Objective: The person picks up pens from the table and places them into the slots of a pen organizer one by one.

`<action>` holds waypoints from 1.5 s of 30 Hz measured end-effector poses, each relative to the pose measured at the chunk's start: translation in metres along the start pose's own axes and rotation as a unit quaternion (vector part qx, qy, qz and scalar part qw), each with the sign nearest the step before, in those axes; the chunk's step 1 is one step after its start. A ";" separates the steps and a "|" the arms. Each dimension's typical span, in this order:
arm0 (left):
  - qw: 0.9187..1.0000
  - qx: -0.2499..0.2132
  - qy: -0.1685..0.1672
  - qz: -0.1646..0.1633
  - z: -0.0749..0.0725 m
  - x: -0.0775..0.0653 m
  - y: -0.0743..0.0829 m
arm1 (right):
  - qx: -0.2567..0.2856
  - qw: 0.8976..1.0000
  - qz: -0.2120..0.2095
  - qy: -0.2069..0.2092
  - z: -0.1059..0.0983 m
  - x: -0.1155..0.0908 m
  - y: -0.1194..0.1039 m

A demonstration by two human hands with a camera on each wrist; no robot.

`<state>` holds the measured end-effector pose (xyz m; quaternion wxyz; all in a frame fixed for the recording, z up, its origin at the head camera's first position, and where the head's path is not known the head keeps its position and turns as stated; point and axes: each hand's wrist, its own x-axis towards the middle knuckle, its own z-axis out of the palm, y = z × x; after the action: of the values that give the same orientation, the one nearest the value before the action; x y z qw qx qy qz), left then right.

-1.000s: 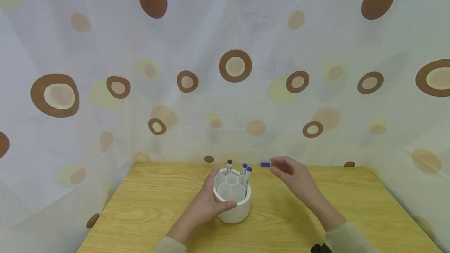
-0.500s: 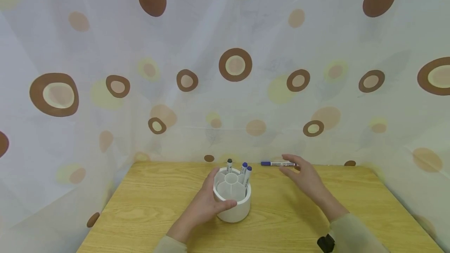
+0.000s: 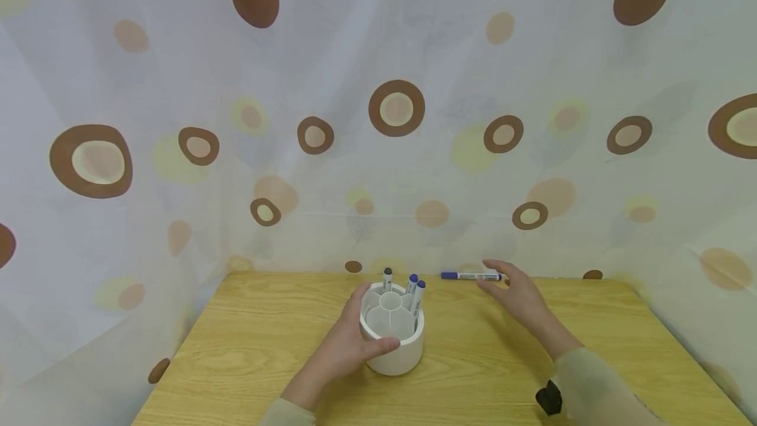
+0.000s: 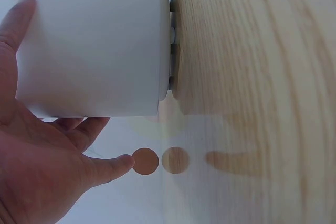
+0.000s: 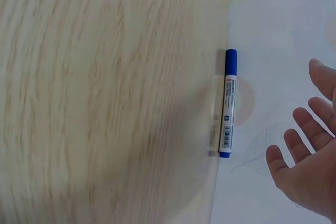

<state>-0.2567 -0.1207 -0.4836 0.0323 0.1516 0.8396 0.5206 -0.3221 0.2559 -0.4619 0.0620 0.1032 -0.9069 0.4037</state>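
In the head view a white round pen holder [image 3: 393, 357] with several compartments stands on the table. My left hand [image 3: 345, 340] grips it from the left, thumb over the front of the rim and fingers round the far side. The left wrist view shows the same hand [image 4: 47, 156] against the holder's smooth wall [image 4: 94, 45]. Three markers, one dark-capped [image 3: 387, 278] and two blue-capped, including the front one [image 3: 418, 298], stand in its back and right compartments. A blue-and-white marker [image 5: 229, 108] lies flat at the table's back edge. Beside its right end, my right hand [image 3: 520, 298] hovers with fingers spread, holding nothing.
The wooden table [image 3: 266, 347] meets a white curtain [image 3: 331, 84] patterned with brown and yellow spots at the back. The curtain also hangs along both sides. A black wrist strap piece [image 3: 549, 398] sits at the right sleeve.
My right hand has drawn back to the right, uncovering the marker at the back edge, which lies where it was. The left hand and pen holder have stayed in place.
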 end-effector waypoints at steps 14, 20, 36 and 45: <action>1.000 0.001 -0.001 -0.007 0.001 0.003 -0.004 | 0.000 1.000 0.016 -0.019 0.005 0.015 0.037; 1.000 0.000 0.000 -0.007 0.000 0.003 -0.005 | 0.005 0.999 0.037 -0.035 0.005 0.019 0.045; 1.000 -0.011 -0.003 -0.003 0.001 0.003 -0.004 | -0.008 0.998 0.040 -0.046 0.008 0.020 0.060; 1.000 -0.006 -0.002 0.000 0.001 0.002 -0.004 | -0.029 0.998 0.022 -0.052 0.009 0.021 0.064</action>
<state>-0.2598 -0.1211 -0.4872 0.0352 0.1522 0.8364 0.5254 -0.3585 0.2881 -0.5103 0.0085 0.1021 -0.9224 0.3724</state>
